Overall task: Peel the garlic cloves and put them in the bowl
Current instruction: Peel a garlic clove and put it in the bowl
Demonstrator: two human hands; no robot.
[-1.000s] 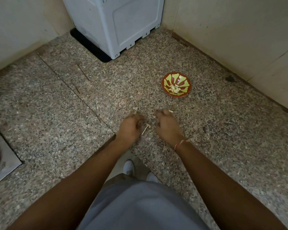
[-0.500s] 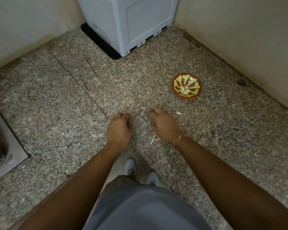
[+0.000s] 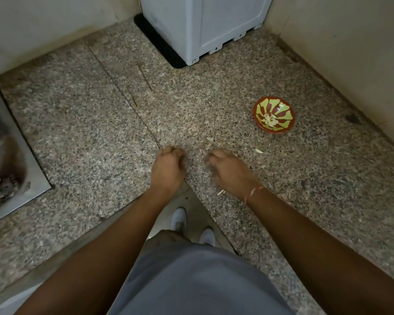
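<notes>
Garlic cloves [image 3: 269, 120], pale and peeled, lie heaped in the bottom of a small bowl [image 3: 282, 108] that is red with yellow-green petal shapes. The bowl stands on the speckled granite counter [image 3: 89, 137] towards its far right, near the corner where the right-hand wall meets the back. A single pale sliver of garlic or skin [image 3: 258, 150] lies on the stone between the bowl and the right hand [image 3: 231, 172], and a thin straw-coloured stem piece [image 3: 221, 192] lies just beside that hand's wrist, which carries a red thread band [image 3: 255, 192]. Both hands are low over the counter near its front edge, a little apart. The left hand [image 3: 167, 169] has its fingers curled into a loose fist, knuckles up; whether anything is held inside cannot be told. The right hand's fingers are bent inward and blurred, so what they pinch, if anything, cannot be told either. At the back of the counter stands a pale grey plastic appliance [image 3: 214, 26] on a black mat [image 3: 159, 48]. A steel sink [image 3: 16, 169] is sunk into the left edge. Below the front edge show two white shoes [image 3: 179, 218].
</notes>
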